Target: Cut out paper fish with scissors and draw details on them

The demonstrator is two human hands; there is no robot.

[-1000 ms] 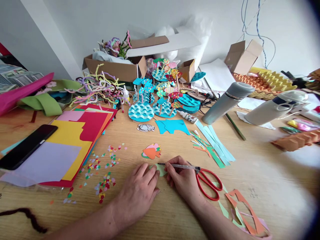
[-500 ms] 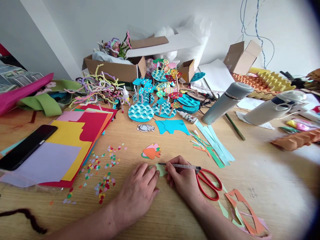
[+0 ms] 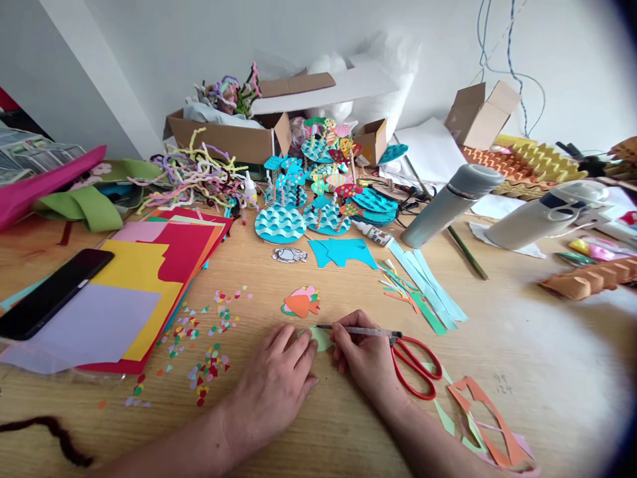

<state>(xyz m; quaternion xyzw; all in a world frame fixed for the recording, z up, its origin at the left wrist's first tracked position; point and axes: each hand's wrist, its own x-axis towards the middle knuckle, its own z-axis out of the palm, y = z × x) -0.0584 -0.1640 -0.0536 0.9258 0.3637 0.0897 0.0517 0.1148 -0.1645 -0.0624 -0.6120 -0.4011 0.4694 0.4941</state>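
Observation:
A pale green paper piece (image 3: 322, 339) lies on the wooden table, partly under the fingertips of my left hand (image 3: 283, 372), which rests palm down with its fingers lying flat. My right hand (image 3: 365, 352) is closed round a slim pen (image 3: 368, 330), whose tip touches down near the upper edge of the green paper. Red-handled scissors (image 3: 415, 368) lie just right of my right hand, their blades hidden by it. Just beyond the hands is a small stack of paper fish shapes (image 3: 301, 303), an orange one on top.
Coloured sheets (image 3: 144, 265) and a black phone (image 3: 57, 292) lie left, near scattered confetti (image 3: 212, 365). Paper scraps (image 3: 492, 425) lie at the lower right. Behind stand wave-patterned discs (image 3: 280, 224), a glue bottle (image 3: 374, 234) and a grey flask (image 3: 450, 206).
The pen in my right hand has shifted very slightly to the right. My left hand and the green paper have stayed in place.

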